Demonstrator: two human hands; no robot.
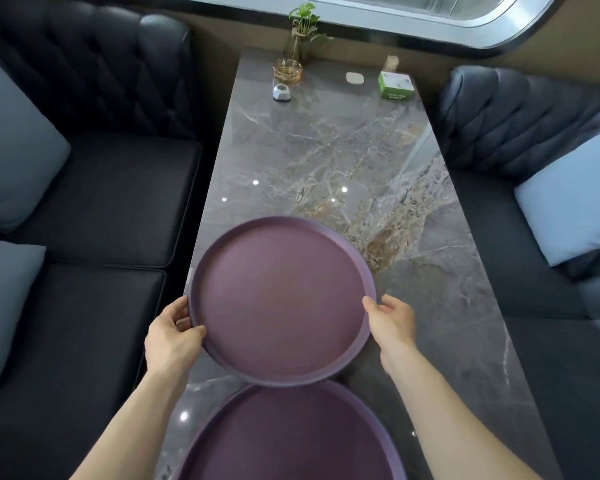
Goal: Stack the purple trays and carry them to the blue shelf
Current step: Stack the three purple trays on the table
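Observation:
A round purple tray (pixel 281 299) is held above the marble table (pixel 343 161), tilted a little, its near edge overlapping a second purple tray (pixel 291 438) that lies flat at the table's near end. My left hand (pixel 170 336) grips the upper tray's left rim with the thumb over the edge. My right hand (pixel 392 322) holds its right rim, thumb on top and fingers beneath. Both trays are empty. The blue shelf is not in view.
At the table's far end stand a potted plant in a glass vase (pixel 303 32), an amber glass ashtray (pixel 287 71), a small white hexagonal object (pixel 282 92), a white pad (pixel 355 78) and a green tissue box (pixel 396 85). Dark sofas with pale cushions (pixel 13 147) flank both sides.

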